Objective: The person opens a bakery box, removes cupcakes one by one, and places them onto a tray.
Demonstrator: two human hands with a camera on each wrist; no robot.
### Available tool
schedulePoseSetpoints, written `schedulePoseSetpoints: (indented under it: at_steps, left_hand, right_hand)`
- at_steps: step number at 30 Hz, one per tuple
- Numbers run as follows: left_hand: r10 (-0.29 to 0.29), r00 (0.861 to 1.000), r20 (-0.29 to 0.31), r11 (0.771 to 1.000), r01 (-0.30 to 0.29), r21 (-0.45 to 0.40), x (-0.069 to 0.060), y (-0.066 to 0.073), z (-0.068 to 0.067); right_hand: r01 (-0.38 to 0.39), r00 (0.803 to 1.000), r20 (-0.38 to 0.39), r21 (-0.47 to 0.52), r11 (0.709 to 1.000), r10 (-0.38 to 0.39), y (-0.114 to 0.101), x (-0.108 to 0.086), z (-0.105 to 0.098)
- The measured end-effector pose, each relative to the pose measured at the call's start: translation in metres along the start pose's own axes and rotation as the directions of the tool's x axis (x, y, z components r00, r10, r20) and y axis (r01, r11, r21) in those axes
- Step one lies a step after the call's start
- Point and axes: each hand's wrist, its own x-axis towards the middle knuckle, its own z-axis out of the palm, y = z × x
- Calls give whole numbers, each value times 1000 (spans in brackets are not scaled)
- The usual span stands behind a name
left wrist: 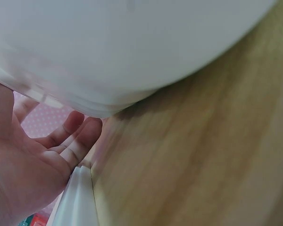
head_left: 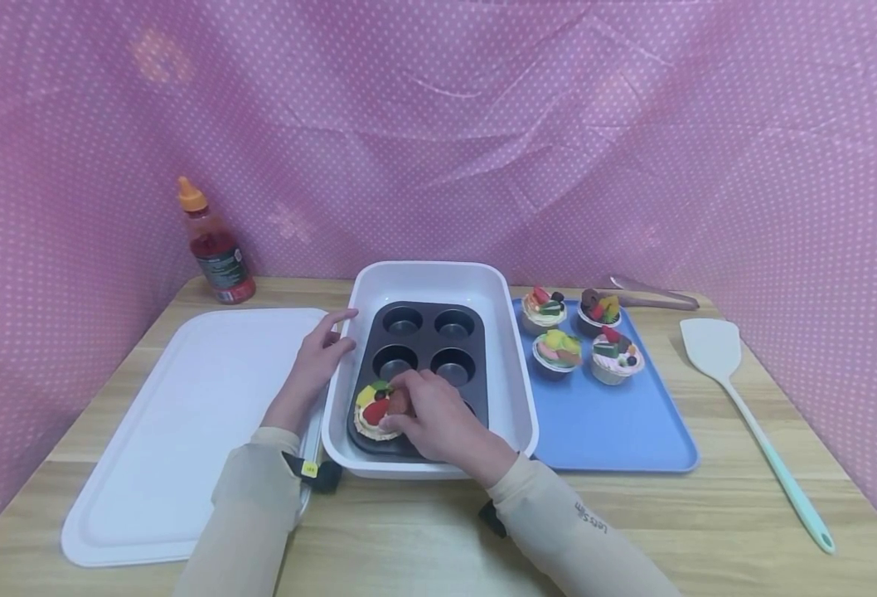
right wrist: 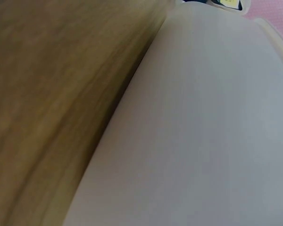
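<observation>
My right hand (head_left: 442, 419) pinches a fruit-topped cupcake (head_left: 371, 412) at the front left of a dark muffin pan (head_left: 425, 332), its fingers on the cupcake's right side. The cupcake's lower part and the cup beneath it are hidden. The pan lies inside a white rectangular tub (head_left: 519, 398). Against the tub's left rim rests my left hand (head_left: 317, 356), fingers loosely bent, with the index finger reaching over the edge. In the left wrist view the left hand (left wrist: 35, 165) lies along the tub's outer wall (left wrist: 132, 47). The right wrist view shows the tub's wall (right wrist: 188, 122) but no hand.
Several cupcakes (head_left: 556, 352) stand on a blue tray (head_left: 610, 427) to the right. Tongs (head_left: 651, 297) lie behind it, and a spatula (head_left: 755, 427) lies farther right. A white lid-like board (head_left: 200, 431) is at left, with a sauce bottle (head_left: 218, 253) behind it. Pink dotted cloth (head_left: 438, 141) encloses the table.
</observation>
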Motion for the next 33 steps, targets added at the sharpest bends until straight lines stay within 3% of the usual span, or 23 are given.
schedulePoseSetpoints:
  at_steps: [19,33]
  left_hand:
    - [-16,1000,1,1000,16,2,0,0,0]
    - [-17,1000,2,1000,17,-12,0,0,0]
  right_hand:
    - [14,1000,-11,36,999,-14,1,1,0]
    - [-57,998,-27,77,995,59,-1,2,0]
